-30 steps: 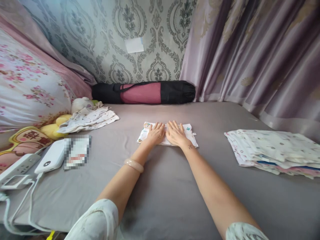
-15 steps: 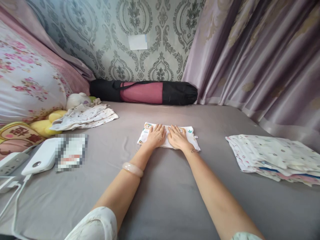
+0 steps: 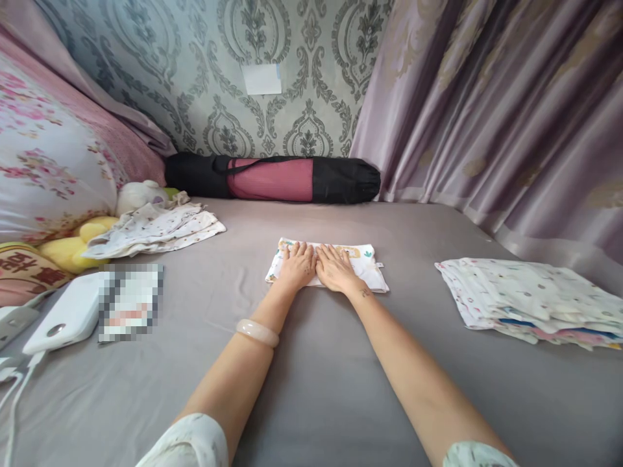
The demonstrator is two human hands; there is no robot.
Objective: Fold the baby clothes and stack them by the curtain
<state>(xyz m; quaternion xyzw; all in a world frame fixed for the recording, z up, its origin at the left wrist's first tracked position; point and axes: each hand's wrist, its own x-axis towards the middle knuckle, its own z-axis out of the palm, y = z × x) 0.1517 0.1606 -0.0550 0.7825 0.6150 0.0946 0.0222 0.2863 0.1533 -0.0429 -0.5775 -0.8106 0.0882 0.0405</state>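
We lean over a bed [image 3: 331, 363] with a grey sheet. Beyond it we see a patterned wall [image 3: 311, 71], and a mauve curtain [image 3: 462, 110] hangs down on the right. A floral pillow [image 3: 53, 155] stands at the left edge. Along the foot of the wall lies a black and pink bag [image 3: 272, 180].

On our right, well apart from our hands, is a stack [image 3: 530, 298] of folded fabric. On our left a loose cloth [image 3: 156, 227] lies rumpled. Between these two, in front of us, the folded cloth [image 3: 370, 272] lies flat on the bed.

Our left hand [image 3: 298, 266] rests palm down on its left half, fingers straight and slightly parted, gripping nothing. Our right hand [image 3: 335, 267] lies just beside it, near the middle, also flat, its fingers extended and grasping nothing.

Nearer us on the left we have a white power bank [image 3: 68, 311]. A pale bangle [image 3: 257, 333] rings our left forearm. A small tag [image 3: 380, 264] sticks out from the folded cloth's right edge.
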